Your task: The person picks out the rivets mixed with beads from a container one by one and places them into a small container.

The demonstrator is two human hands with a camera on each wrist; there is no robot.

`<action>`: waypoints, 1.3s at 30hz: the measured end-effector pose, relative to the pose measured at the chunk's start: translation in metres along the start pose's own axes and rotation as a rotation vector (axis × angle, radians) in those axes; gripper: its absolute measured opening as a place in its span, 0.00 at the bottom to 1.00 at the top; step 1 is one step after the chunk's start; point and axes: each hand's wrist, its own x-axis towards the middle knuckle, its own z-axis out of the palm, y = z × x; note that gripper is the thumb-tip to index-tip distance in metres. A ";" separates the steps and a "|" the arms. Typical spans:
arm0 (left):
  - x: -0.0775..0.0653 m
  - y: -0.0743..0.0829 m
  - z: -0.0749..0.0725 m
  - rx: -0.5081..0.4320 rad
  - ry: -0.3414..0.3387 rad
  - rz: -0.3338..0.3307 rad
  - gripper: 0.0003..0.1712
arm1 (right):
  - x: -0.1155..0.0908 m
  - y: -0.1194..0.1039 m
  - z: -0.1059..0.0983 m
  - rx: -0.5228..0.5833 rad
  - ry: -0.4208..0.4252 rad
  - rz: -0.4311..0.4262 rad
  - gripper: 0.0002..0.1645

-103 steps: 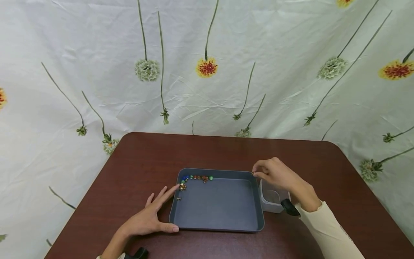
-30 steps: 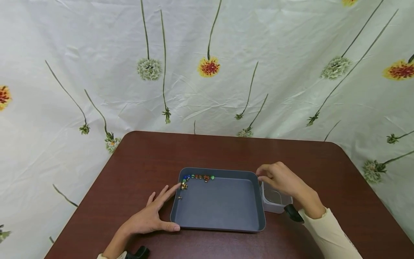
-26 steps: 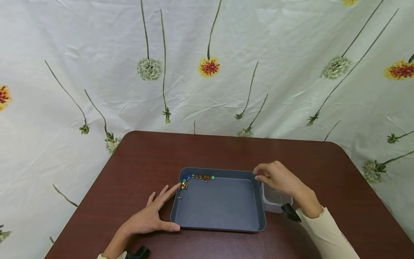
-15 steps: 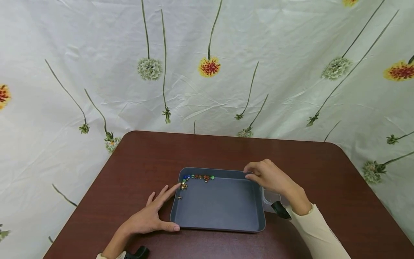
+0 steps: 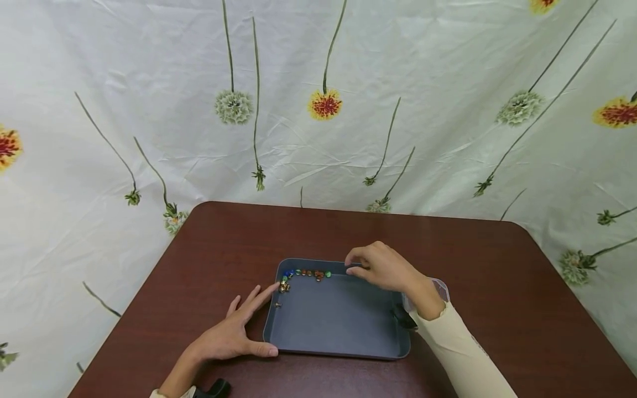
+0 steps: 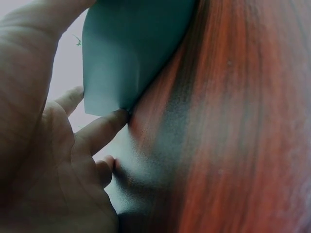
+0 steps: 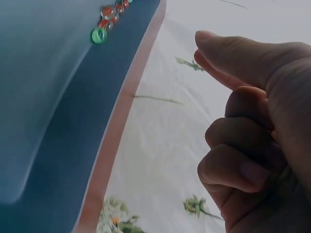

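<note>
A dark grey-blue tray (image 5: 338, 323) lies on the table. Along its back left edge run several small glass marbles (image 5: 308, 273), blue, green and reddish brown. Small shiny gold pieces (image 5: 284, 287) cluster by the left wall, with a lone gold piece (image 5: 277, 305) nearer the front. My left hand (image 5: 226, 338) spreads its fingers at the tray's left side, fingertips at the outer wall in the left wrist view. Over the tray's back edge is my right hand (image 5: 380, 268), thumb and forefinger slightly apart, other fingers (image 7: 231, 167) curled; nothing shows in its grasp.
A clear plastic container (image 5: 440, 289) stands right of the tray, mostly hidden behind my right forearm. The brown table (image 5: 497, 287) reaches to a pale flowered cloth (image 5: 318, 155) hanging behind it.
My right hand has moved left from beside the container to above the tray's back edge. The small gold piece it pinched earlier no longer shows there. The left hand stays in place.
</note>
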 end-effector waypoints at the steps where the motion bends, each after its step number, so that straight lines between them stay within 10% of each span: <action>1: 0.000 0.000 0.000 0.001 -0.002 -0.002 0.64 | 0.003 -0.001 0.002 0.002 -0.008 0.001 0.10; 39: -0.001 0.003 0.000 -0.005 -0.008 -0.003 0.64 | 0.071 -0.034 0.079 0.072 -0.209 -0.127 0.09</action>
